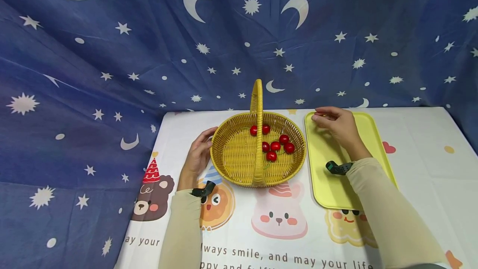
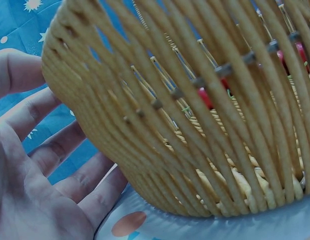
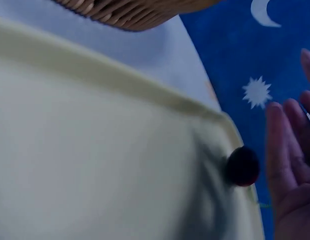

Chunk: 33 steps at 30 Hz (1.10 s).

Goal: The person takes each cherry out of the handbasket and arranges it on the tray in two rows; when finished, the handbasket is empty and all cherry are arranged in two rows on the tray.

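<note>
My left hand [image 1: 198, 152] rests against the left side of a yellow woven basket [image 1: 239, 177], fingers extended and spread. In the left wrist view, the fingertips of this hand [image 2: 44, 165] meet the basket's curved wall [image 2: 160, 135]. Several red cherries [image 1: 275, 146] lie in the basket, mostly right of its handle. My right hand [image 1: 337, 125] is over the far left corner of a yellow tray [image 1: 328, 190]. The right wrist view shows a dark red cherry [image 3: 243, 166] at the tray's end, with a green stem. Beside it the right hand [image 3: 295, 165] has its fingers extended.
The basket's tall arched handle [image 1: 257, 136] stands upright across its middle. A white cartoon-printed cloth [image 1: 242, 219] covers the table. Behind it hangs a blue curtain [image 1: 224, 45] with moons and stars. The tray lies close to the basket's right side.
</note>
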### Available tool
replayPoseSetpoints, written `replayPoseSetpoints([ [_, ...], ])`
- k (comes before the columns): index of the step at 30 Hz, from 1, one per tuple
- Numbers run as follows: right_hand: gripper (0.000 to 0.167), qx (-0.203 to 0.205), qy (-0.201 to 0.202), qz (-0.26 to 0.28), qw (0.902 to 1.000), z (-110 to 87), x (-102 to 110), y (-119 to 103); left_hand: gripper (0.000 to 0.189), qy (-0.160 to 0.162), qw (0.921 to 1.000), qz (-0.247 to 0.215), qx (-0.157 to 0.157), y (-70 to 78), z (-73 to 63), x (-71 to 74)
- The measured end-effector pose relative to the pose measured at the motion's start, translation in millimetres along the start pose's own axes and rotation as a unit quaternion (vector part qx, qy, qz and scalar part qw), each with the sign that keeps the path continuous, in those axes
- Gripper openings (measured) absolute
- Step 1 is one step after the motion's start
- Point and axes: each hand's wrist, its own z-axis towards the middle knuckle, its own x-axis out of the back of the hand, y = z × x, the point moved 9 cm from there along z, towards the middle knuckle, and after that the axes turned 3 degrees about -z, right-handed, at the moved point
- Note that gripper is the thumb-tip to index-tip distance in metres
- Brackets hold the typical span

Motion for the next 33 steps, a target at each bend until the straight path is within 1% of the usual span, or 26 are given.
replayPoseSetpoints([
  [3,0.045,0.007,-0.028,-0.002,0.9996,2.7,-5.4,-4.4,0.05,-0.001,1.0,0.001,0.0,0.3,0.0,-0.5],
  [8,0.046,0.016,-0.063,-0.052,0.9965,8.2,-13.9,-11.6,0.05,0.001,1.0,0.0,0.003,-0.3,0.0,0.2],
  [10,0.046,0.015,-0.078,-0.078,0.9937,8.8,-18.3,-18.2,0.05,0.002,1.0,0.001,0.004,-0.5,-0.1,0.4],
  [13,0.046,0.013,-0.1,-0.102,0.9897,8.1,-25.0,-30.3,0.05,0.002,1.0,0.002,0.003,-0.5,-0.3,0.8],
  [17,0.044,0.022,-0.126,-0.112,0.9854,5.8,-34.3,-47.3,0.05,-0.002,1.0,-0.001,0.001,0.1,-0.3,0.0],
  [22,0.042,0.047,-0.166,-0.114,0.9785,5.5,-49.2,-64.3,0.049,-0.005,1.0,-0.005,-0.001,0.4,-0.1,-0.5],
  [27,0.04,0.061,-0.201,-0.137,0.968,5.2,-64.9,-75.6,0.049,-0.006,1.0,-0.004,-0.001,0.6,0.1,-0.8],
  [31,0.04,0.072,-0.219,-0.156,0.9606,5.6,-76.6,-81.3,0.05,-0.005,1.0,-0.006,0.001,0.3,0.0,-0.9],
  [33,0.041,0.075,-0.228,-0.157,0.958,5.5,-83.0,-83.5,0.05,-0.005,1.0,-0.007,0.002,0.4,-0.3,-1.1],
])
